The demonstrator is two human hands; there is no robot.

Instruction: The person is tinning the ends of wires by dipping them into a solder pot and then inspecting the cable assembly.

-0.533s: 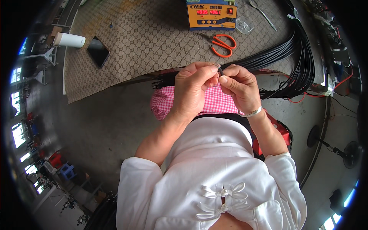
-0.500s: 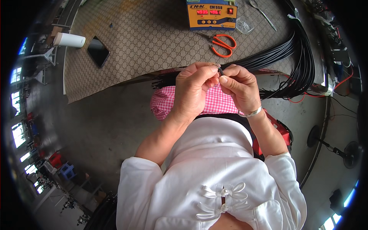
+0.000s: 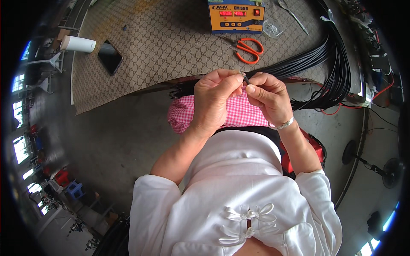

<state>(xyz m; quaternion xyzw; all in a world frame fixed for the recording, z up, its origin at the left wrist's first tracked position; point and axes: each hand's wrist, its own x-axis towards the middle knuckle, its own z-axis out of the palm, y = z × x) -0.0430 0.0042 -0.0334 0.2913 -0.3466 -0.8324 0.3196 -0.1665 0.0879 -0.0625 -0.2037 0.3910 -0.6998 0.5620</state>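
Change: nothing has visibly moved; both hands stay together at the table edge.
Left hand (image 3: 213,100): fingertips pinching the cable end (image 3: 245,78).
Right hand (image 3: 267,97): thumb and forefinger pressed on the same cable end.
Cable bundle (image 3: 329,64): black, looping across the patterned mat (image 3: 162,47).
Nearby: orange scissors (image 3: 245,46).

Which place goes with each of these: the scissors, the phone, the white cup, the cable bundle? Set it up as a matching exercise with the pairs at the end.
Things:
1. orange-handled scissors
2. dark phone
3. white cup
4. black cable bundle

Places:
A. lying on its side near the mat's far left corner
B. just in front of the yellow meter box
C. curving down the right side of the patterned mat
D. flat on the mat, right beside the cup

Pairs: 1-B, 2-D, 3-A, 4-C.

Both hands, left hand and right hand, pinch a thin cable end between them.
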